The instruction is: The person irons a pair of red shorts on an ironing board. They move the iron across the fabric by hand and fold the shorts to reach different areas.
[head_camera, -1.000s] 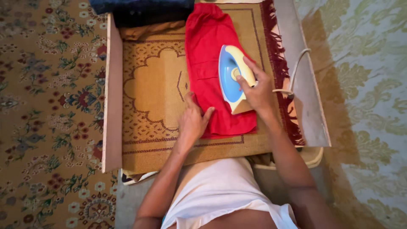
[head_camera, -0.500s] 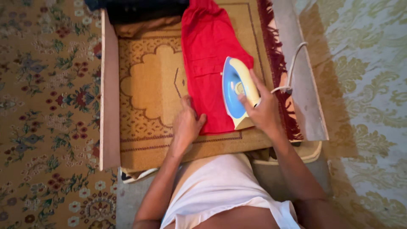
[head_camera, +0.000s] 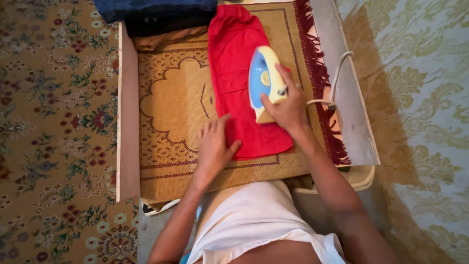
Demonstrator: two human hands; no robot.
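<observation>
Right hand [head_camera: 286, 108] grips blue-and-cream electric iron [head_camera: 263, 78] on red cloth garment [head_camera: 239, 63]; left hand [head_camera: 213, 146], fingers spread flat, presses garment's near edge against tan patterned mat [head_camera: 171, 98]

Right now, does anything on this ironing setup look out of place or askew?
Nothing stands out. The red garment lies flat on the mat, left hand pressing its edge, right hand gripping the iron.
</observation>
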